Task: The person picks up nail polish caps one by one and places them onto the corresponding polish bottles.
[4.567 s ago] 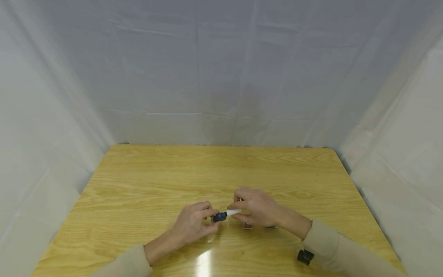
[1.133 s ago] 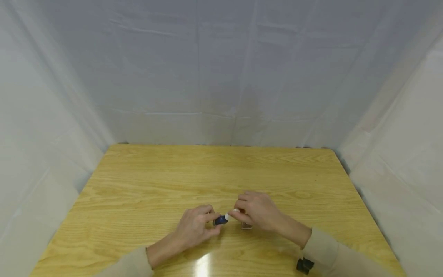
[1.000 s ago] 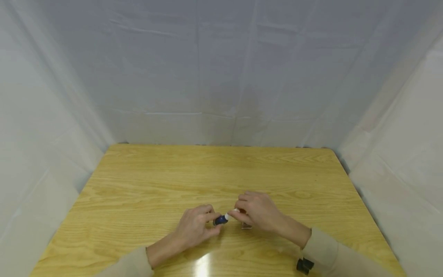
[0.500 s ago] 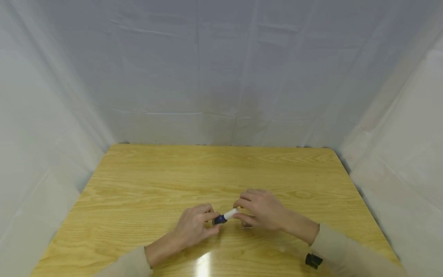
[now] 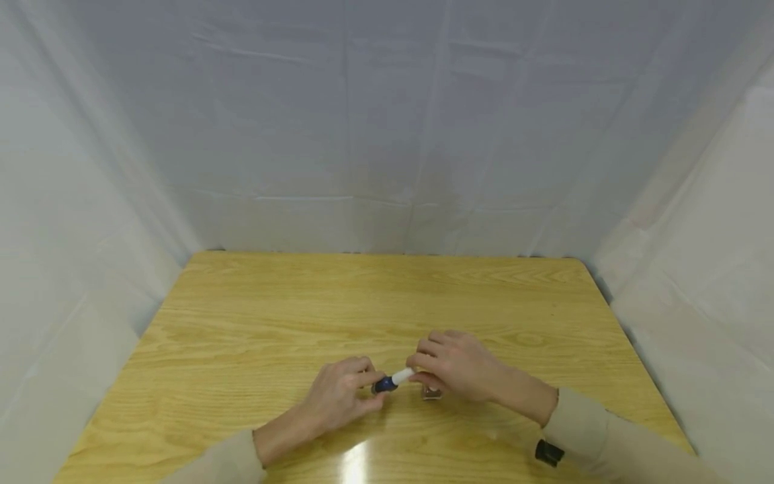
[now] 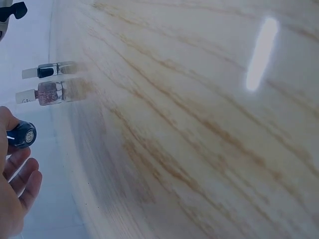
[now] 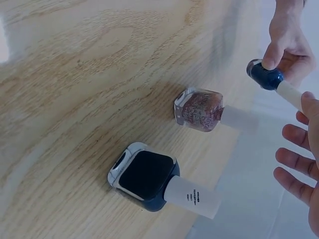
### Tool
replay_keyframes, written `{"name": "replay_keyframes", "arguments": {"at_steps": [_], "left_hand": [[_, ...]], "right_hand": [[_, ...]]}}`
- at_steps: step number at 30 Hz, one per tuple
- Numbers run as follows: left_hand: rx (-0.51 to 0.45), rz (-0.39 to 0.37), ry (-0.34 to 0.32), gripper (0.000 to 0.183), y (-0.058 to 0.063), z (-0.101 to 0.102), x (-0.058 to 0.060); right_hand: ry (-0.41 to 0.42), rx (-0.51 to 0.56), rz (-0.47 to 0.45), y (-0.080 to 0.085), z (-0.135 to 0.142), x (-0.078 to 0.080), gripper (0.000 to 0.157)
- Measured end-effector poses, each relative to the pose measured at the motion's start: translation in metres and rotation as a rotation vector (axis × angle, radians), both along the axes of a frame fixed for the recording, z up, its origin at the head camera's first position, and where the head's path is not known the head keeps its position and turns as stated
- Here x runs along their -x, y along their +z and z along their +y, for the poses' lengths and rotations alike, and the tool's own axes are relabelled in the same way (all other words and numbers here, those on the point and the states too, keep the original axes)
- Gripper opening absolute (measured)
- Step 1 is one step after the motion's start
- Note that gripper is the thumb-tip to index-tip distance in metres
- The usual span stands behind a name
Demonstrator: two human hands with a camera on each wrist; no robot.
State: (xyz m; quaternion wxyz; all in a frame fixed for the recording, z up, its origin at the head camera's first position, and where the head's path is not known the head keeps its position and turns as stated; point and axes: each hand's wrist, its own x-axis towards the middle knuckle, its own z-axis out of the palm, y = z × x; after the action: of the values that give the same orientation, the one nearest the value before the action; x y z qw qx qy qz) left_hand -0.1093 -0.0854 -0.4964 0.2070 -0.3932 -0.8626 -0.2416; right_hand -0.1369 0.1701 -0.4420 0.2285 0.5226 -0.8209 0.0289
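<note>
A dark blue nail polish bottle (image 5: 383,384) is tilted above the table, gripped between the thumb and fingers of my left hand (image 5: 340,392). Its long white cap (image 5: 402,376) points up toward my right hand (image 5: 456,366), whose thumb and index finger pinch the cap's far end. The other right fingers (image 7: 297,159) spread loosely in the right wrist view. Below stands a pink glitter nail polish bottle (image 7: 202,109), upright on the table. Beside it is a black-looking nail polish bottle (image 7: 149,179) with a white cap, hidden behind my right hand in the head view.
The wooden table (image 5: 290,302) is bordered by white sheeting (image 5: 387,134) at the back and sides. A small black device (image 5: 549,452) is on the right wrist. Light reflects off the tabletop near the front edge.
My right hand has shifted its hold toward the cap's end, so more white cap shows. A dark gap between cap and bottle, seen 4.6 s ago, is gone. The left hand barely moved.
</note>
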Motion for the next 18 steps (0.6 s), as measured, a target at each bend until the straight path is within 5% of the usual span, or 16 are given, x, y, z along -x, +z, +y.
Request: {"name": "replay_keyframes", "arguments": {"at_steps": [18], "left_hand": [[-0.001, 0.002, 0.027, 0.019, -0.001, 0.004, -0.005]], "right_hand": [[-0.106, 0.09, -0.081, -0.015, -0.006, -0.005, 0.023]]}}
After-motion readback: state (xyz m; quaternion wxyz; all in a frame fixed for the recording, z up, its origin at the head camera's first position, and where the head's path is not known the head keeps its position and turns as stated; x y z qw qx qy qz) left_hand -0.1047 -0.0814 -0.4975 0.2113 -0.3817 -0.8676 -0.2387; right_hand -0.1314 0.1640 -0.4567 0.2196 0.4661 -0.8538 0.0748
